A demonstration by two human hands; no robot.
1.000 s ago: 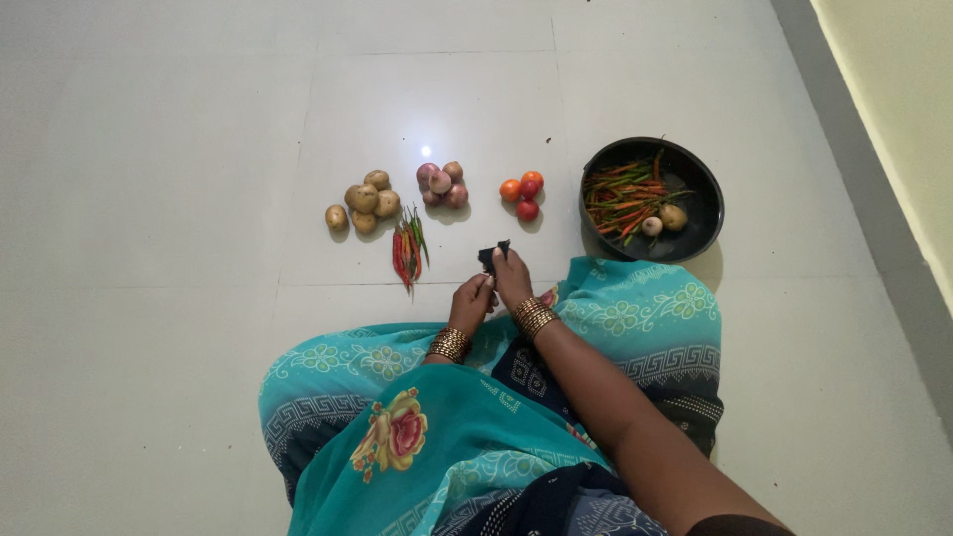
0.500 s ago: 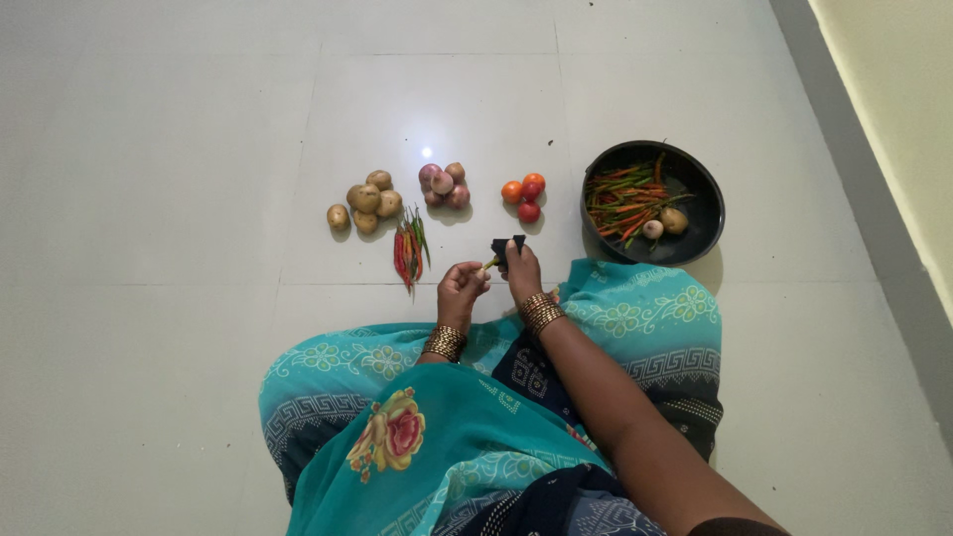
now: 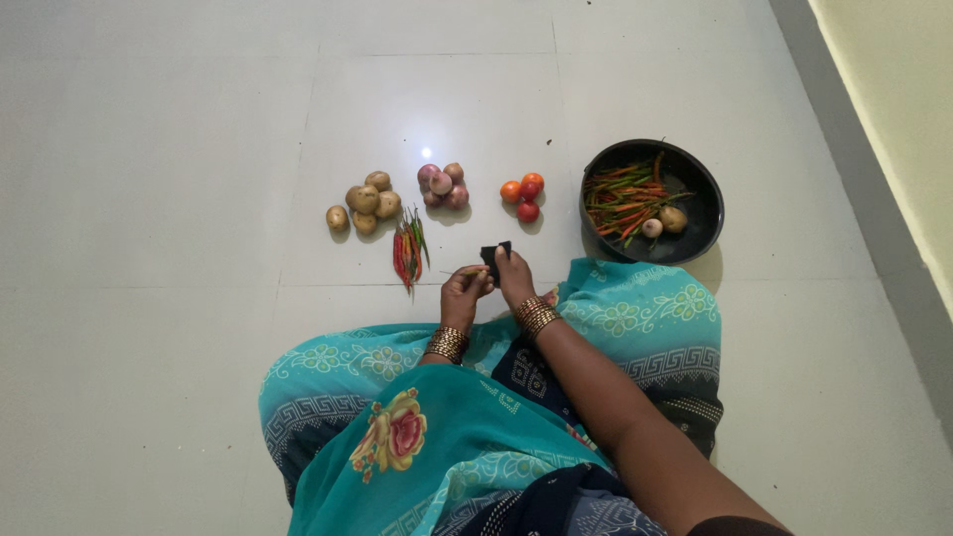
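My left hand (image 3: 465,294) pinches a thin green chili (image 3: 459,271) that pokes out to its left. Beside it my right hand (image 3: 514,278) grips a small black cloth (image 3: 494,252), held just above the floor. The two hands are close together over the white tiles, in front of my knees. A pile of red and green chilies (image 3: 408,248) lies on the floor just left of my left hand.
On the tiled floor sit heaps of potatoes (image 3: 362,201), pink onions (image 3: 443,184) and tomatoes (image 3: 523,194). A black bowl (image 3: 707,213) at the right holds several chilies, a small onion and a potato. A wall runs along the right edge.
Both hands were together on the black cloth. My left hand has drawn a green chili away from it to the left, and both hands have dropped slightly.
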